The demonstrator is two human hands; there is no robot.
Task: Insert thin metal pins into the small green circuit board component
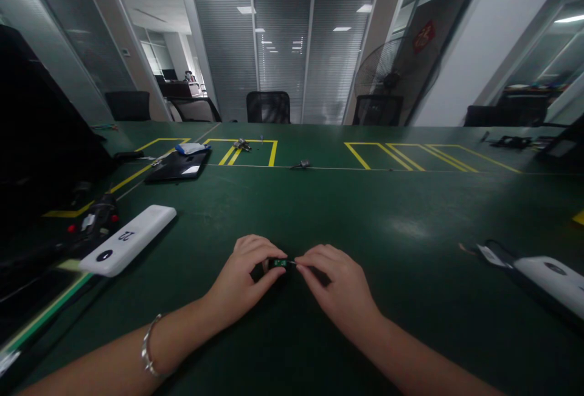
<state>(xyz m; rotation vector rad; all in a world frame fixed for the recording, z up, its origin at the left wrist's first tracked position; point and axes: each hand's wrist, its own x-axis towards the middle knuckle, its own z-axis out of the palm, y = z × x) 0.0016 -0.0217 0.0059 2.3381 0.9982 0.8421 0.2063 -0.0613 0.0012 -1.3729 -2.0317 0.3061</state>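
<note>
Between the thumb and fingers of my left hand [246, 271] is a small dark part with a green circuit board [280, 263] showing on top. My right hand [340, 277] pinches a thin, pin-like piece [292, 262] at the right end of that part. Whether this piece is joined to the board or only touches it is too small to tell. Both hands are low over the green table [292, 213], near its front middle. A silver bracelet [148, 346] circles my left wrist.
To the left lie a white power bank [130, 241] marked 22, a black tool-like object [98, 219] and a black folder-like item [177, 166]. Another white power bank [554, 280] with a cable lies right. Small metal parts [243, 145] and a dark connector-like piece [301, 165] sit farther back.
</note>
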